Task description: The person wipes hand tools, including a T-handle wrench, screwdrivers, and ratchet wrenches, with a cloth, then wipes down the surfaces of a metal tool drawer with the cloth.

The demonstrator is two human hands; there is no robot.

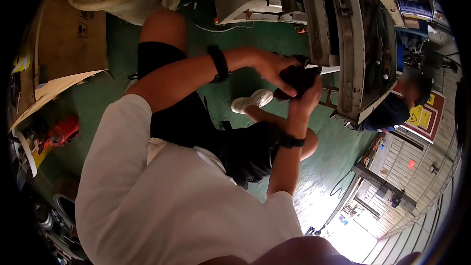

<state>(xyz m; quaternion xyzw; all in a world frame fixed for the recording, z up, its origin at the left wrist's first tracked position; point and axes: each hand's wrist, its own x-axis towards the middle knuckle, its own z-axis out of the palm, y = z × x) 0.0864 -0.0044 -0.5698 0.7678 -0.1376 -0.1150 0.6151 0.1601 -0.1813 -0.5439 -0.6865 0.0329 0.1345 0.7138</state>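
Note:
A dark, blocky object, whose kind I cannot make out, is held between my two hands in front of a metal frame. My left hand reaches in from the left, its fingers closed around the near side of the object. Against the lower right side of the same object, my right hand has its fingers closed. Shadow hides much of the object and some fingertips. Just beyond it shows a pale strip by the frame. Both wrists wear black bands.
The worn metal frame stands close beyond my hands. A person in a dark top is behind it at the right. Cardboard and a red item are at the left. A cable lies on the green floor.

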